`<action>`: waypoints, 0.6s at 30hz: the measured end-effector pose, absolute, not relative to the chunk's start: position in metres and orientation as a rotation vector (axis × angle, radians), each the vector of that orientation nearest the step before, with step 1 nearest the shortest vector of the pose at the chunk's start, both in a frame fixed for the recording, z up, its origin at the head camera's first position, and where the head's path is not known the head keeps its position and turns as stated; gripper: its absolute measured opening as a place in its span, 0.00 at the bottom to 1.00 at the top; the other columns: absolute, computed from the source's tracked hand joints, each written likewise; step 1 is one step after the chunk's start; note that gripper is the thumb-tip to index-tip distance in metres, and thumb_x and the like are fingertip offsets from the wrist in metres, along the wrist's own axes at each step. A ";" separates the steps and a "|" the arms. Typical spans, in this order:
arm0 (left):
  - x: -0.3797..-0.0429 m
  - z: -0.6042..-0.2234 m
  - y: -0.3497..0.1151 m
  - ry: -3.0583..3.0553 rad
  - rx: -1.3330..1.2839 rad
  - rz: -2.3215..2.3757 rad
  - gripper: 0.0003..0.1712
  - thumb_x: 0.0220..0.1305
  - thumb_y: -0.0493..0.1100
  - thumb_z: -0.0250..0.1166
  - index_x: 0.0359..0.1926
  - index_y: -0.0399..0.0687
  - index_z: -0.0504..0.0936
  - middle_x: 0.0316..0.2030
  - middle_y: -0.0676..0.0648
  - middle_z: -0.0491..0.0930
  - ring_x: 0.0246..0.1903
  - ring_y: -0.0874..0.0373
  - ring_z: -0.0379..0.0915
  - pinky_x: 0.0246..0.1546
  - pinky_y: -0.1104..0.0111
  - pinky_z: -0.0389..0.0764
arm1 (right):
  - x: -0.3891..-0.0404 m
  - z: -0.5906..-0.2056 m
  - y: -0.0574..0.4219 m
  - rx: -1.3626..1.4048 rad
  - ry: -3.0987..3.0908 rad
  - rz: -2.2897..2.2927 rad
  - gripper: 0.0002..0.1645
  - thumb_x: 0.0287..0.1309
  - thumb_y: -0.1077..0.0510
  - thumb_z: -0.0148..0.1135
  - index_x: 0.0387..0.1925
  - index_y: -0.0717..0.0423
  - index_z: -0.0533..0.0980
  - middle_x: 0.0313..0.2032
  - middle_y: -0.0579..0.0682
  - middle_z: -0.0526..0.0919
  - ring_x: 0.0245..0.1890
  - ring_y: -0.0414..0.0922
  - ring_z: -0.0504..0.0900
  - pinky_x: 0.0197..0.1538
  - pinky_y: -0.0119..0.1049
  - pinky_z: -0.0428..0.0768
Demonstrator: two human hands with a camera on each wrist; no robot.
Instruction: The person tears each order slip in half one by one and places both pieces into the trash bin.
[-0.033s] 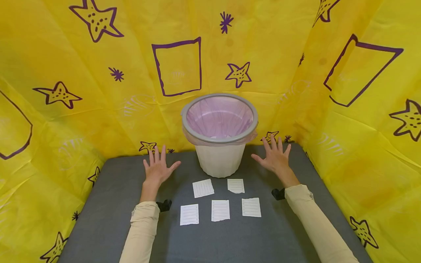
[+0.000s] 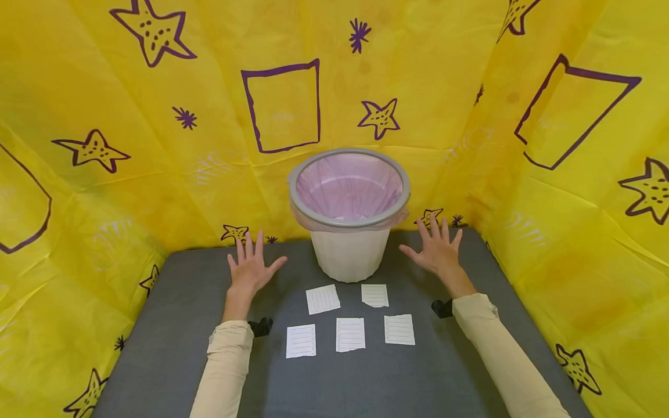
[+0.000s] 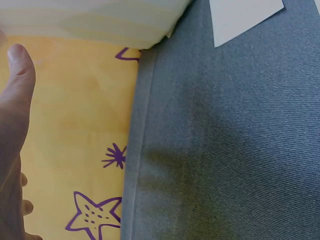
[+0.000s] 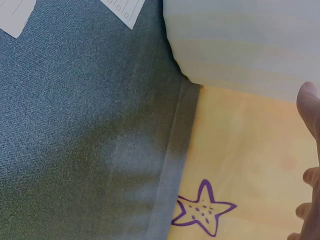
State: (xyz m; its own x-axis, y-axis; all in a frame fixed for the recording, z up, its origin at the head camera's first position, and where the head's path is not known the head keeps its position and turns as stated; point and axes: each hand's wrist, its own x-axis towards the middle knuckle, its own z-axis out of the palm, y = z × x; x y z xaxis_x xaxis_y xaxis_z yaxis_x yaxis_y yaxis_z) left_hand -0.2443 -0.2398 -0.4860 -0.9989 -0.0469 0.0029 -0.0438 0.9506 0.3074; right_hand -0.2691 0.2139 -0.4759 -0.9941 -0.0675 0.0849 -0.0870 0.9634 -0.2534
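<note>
My left hand [image 2: 250, 268] is held with its fingers spread, to the left of a white waste bin [image 2: 349, 255], apart from it. On the bin's other side, my right hand [image 2: 438, 249] has its fingers spread too and holds nothing. The bin has a grey rim and a pinkish plastic liner [image 2: 350, 180]; some white bits show low inside it. Several lined paper pieces lie in front of the bin, among them a tilted piece [image 2: 323, 299] and a torn-edged piece [image 2: 350, 335]. In the left wrist view my thumb [image 3: 22, 65] shows at the edge.
A grey cloth-covered table [image 2: 334, 389] carries the bin and papers. Yellow fabric walls [image 2: 209, 69] with purple starfish drawings close in the back and both sides. A black wrist mount [image 2: 260, 327] sits at the left cuff, another [image 2: 442, 309] at the right.
</note>
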 end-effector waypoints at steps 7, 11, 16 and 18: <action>-0.244 -0.485 -0.238 -3.091 0.079 -0.501 0.60 0.59 0.79 0.46 0.77 0.52 0.31 0.76 0.35 0.28 0.74 0.30 0.24 0.66 0.30 0.34 | -0.268 -0.478 0.213 0.110 -3.013 0.398 0.56 0.56 0.23 0.49 0.76 0.48 0.49 0.77 0.61 0.39 0.75 0.67 0.38 0.66 0.74 0.29; -0.239 -0.482 -0.235 -3.091 0.083 -0.537 0.60 0.59 0.79 0.46 0.77 0.54 0.29 0.76 0.36 0.26 0.74 0.31 0.23 0.66 0.30 0.33 | -0.261 -0.476 0.213 0.080 -2.994 0.434 0.57 0.56 0.23 0.49 0.76 0.47 0.48 0.77 0.60 0.39 0.75 0.67 0.37 0.66 0.75 0.29; -0.235 -0.478 -0.234 -3.064 0.091 -0.559 0.60 0.59 0.80 0.43 0.77 0.54 0.28 0.76 0.38 0.25 0.74 0.32 0.21 0.66 0.29 0.32 | -0.254 -0.472 0.213 0.072 -2.957 0.498 0.56 0.56 0.24 0.51 0.76 0.45 0.47 0.77 0.60 0.39 0.75 0.67 0.35 0.66 0.75 0.28; -0.235 -0.476 -0.234 -3.060 0.090 -0.560 0.60 0.59 0.81 0.42 0.77 0.55 0.27 0.76 0.38 0.25 0.75 0.33 0.21 0.66 0.30 0.33 | -0.253 -0.471 0.213 0.078 -2.948 0.503 0.56 0.56 0.24 0.51 0.76 0.45 0.47 0.77 0.59 0.39 0.75 0.67 0.36 0.66 0.75 0.28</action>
